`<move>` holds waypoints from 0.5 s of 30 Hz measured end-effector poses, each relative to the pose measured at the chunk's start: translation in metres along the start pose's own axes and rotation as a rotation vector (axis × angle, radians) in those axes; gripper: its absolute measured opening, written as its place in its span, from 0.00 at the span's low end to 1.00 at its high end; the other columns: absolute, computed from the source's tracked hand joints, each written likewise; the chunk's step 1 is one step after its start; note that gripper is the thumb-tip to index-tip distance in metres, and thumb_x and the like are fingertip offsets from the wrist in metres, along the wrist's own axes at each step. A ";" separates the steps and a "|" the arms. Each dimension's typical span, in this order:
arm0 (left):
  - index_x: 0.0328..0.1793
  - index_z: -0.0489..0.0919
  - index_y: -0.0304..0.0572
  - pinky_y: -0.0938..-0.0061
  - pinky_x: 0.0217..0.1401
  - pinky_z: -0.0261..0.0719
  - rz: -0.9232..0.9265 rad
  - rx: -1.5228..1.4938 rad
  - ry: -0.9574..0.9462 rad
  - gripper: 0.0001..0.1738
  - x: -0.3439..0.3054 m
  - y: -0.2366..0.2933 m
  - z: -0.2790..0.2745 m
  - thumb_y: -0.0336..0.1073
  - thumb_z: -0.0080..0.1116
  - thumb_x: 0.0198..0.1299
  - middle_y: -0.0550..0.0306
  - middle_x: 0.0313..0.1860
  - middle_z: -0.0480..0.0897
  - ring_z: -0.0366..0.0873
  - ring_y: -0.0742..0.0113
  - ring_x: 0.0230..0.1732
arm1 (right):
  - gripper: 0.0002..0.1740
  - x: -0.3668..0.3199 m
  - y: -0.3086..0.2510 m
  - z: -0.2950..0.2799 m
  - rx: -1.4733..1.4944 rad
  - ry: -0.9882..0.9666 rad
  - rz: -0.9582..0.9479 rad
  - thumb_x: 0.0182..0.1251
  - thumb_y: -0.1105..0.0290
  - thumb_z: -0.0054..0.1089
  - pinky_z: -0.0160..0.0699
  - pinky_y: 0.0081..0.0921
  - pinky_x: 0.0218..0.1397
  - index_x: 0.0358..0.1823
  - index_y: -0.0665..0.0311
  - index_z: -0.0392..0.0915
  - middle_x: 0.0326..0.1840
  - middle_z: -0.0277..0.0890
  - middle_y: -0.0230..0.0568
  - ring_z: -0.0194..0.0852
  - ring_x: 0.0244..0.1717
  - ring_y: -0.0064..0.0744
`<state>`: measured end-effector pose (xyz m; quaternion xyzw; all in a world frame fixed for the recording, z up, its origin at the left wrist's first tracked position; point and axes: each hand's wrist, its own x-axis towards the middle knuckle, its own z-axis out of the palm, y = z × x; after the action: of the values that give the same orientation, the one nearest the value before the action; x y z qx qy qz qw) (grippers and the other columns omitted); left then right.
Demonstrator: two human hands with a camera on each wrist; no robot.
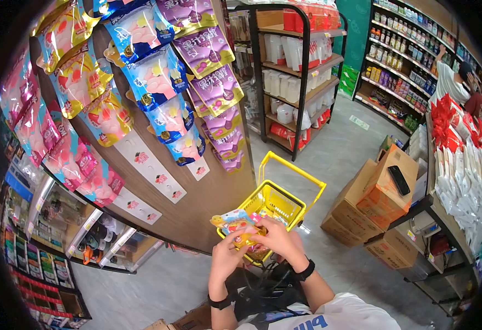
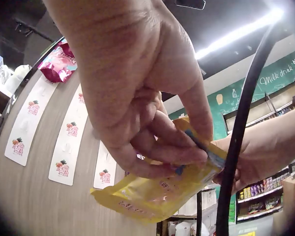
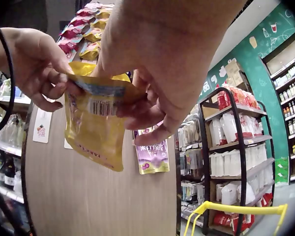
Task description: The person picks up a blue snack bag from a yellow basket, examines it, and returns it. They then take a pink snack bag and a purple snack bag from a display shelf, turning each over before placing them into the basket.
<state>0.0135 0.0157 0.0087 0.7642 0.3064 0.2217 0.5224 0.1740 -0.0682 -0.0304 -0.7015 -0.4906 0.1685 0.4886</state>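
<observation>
Hold the yellow snack pouch point(image 1: 240, 225) steady above the near left corner of the yellow basket point(image 1: 301, 208), on the wearer's side of it, gripped at present by both hands. Pinch with the left hand point(image 1: 224, 256) at one top corner, thumb pressed against curled fingers, as seen from the left wrist. Match that with the right hand point(image 1: 278, 236), fingers curled round the other end of the sealed top edge. Grip the flat seam rather than the filled body: probably slick, soft foil, apt to crumple or slide out of a loose pinch. Let the bottom hang free, barcode side turned toward the right wrist camera, without twisting between the two grips.

Mind the black cable point(image 2: 238, 132) crossing close in front of the pouch, and steer clear of it to avoid snagging a corner. Watch the raised handle point(image 1: 293, 171) at the basket's far side and work on the near side of it.

Stay off the wooden display panel point(image 1: 213, 187) left of the basket, with its rows of hanging pouches point(image 1: 158, 82) higher up. Likewise avoid the cardboard boxes point(image 1: 373, 198) right of the basket. Disregard the dark shelf rack point(image 1: 298, 71) well behind the basket.
</observation>
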 end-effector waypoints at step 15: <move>0.56 0.76 0.40 0.77 0.41 0.78 -0.110 -0.048 -0.093 0.22 0.009 -0.035 -0.002 0.28 0.62 0.53 0.53 0.39 0.84 0.81 0.74 0.37 | 0.19 0.003 0.009 0.002 0.088 -0.075 0.248 0.53 0.57 0.67 0.73 0.33 0.30 0.32 0.68 0.80 0.24 0.77 0.49 0.77 0.25 0.44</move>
<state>0.0106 0.0329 -0.0226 0.7428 0.3182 0.1643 0.5657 0.1787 -0.0651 -0.0378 -0.7279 -0.4103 0.2750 0.4756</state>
